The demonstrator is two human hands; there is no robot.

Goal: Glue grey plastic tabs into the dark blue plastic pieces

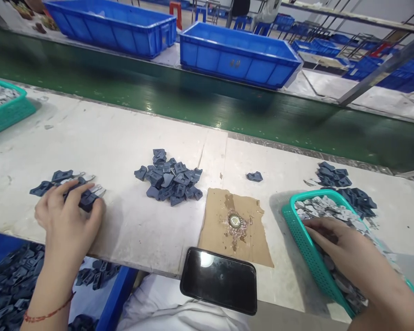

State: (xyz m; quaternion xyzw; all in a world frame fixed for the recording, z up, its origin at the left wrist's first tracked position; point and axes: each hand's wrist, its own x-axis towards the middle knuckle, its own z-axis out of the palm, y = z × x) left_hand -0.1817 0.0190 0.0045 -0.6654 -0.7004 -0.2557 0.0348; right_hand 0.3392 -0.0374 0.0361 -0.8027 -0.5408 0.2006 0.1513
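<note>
My left hand [67, 218] rests on a small cluster of dark blue plastic parts [60, 181] at the left of the white table, fingers curled over some of them. My right hand [345, 250] reaches into a teal basket [301, 243] holding several grey metal pieces [326, 207]; its fingertips are buried among them, so what they hold is hidden. A bigger pile of dark blue parts [169, 179] lies in the middle of the table, and one single part [254, 176] lies apart to its right.
A black phone [219, 280] lies at the table's near edge beside a brown cardboard scrap [251, 239] with a small round object. More blue parts [345, 186] lie behind the basket. A green conveyor belt [207, 101], blue crates [239, 55], another teal basket [7, 110] and a blue bin [10, 280] surround.
</note>
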